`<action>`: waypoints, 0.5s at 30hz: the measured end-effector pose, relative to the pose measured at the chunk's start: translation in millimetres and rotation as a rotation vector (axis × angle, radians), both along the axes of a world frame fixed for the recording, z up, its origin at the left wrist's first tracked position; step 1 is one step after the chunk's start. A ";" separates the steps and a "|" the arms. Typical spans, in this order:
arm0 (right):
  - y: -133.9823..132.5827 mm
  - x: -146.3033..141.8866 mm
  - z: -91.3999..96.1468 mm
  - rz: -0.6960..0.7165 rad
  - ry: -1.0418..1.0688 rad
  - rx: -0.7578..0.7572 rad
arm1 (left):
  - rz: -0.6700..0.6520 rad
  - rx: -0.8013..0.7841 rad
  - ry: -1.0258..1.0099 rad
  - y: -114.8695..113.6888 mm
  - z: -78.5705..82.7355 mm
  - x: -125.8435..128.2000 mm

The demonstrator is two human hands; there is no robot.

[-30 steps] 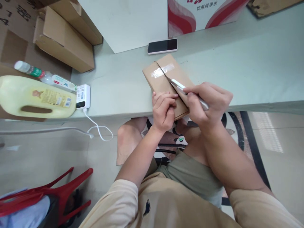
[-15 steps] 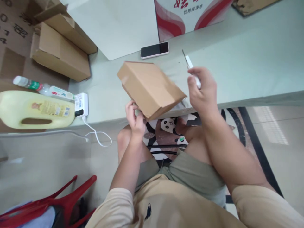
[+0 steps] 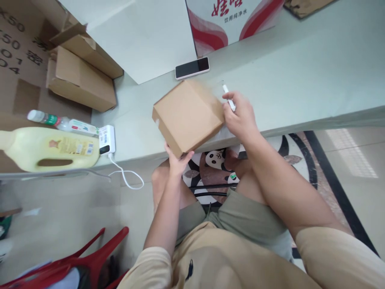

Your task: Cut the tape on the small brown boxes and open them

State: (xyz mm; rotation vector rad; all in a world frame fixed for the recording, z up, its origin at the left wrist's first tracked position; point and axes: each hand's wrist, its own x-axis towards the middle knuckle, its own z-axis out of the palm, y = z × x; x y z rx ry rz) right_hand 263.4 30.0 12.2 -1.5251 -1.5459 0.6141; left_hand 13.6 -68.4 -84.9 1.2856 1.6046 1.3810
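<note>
A small brown cardboard box (image 3: 188,114) is tilted at the front edge of the table, turned at an angle. My left hand (image 3: 177,160) grips its near bottom corner, with the thumb on the right and the fingers on the left side. My right hand (image 3: 242,116) is closed round the white handle of a slim utility knife (image 3: 229,98). The knife points up and away, its thin tip hard to see. The right hand is close to the box's right side; whether they touch I cannot tell.
Behind the box lies a phone (image 3: 192,68) beside a large white box (image 3: 150,40) and a red-and-white carton (image 3: 234,24). On the left are cardboard boxes (image 3: 81,80), a yellow jug (image 3: 51,148), a plastic bottle (image 3: 51,119) and a white device (image 3: 107,139) with a cable. A red chair (image 3: 99,249) stands below.
The cardboard box has turned, showing a broad face. My left hand has shifted its grip on the near corner. My right hand with the knife has moved left, closer to the box.
</note>
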 end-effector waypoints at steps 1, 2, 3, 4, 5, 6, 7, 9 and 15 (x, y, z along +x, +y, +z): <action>1.8 2.9 -1.9 -0.046 -0.020 -0.010 | 0.010 0.003 -0.025 -0.8 1.2 2.2; 3.3 5.5 -3.3 -0.084 -0.043 -0.042 | 0.023 0.018 -0.040 -1.8 2.7 3.6; 4.4 7.7 -4.0 -0.110 -0.071 -0.095 | 0.039 0.036 -0.047 -2.9 4.4 4.1; 5.1 9.5 -4.3 -0.122 -0.099 -0.163 | 0.055 0.047 -0.047 -4.0 5.9 3.5; 5.4 10.7 -4.2 -0.125 -0.125 -0.234 | 0.066 0.045 -0.041 -4.9 7.2 1.5; 5.6 11.5 -3.9 -0.124 -0.146 -0.294 | 0.072 0.032 -0.030 -5.6 8.2 -1.7; 5.7 11.8 -3.8 -0.123 -0.160 -0.331 | 0.078 0.015 -0.016 -6.2 9.1 -6.0; 5.9 11.3 -4.3 -0.108 -0.174 -0.336 | 0.097 -0.004 -0.002 -6.9 10.9 -16.6; 1.9 0.9 -5.5 0.361 -0.204 -0.150 | 0.187 0.067 -0.105 -8.7 17.3 -42.9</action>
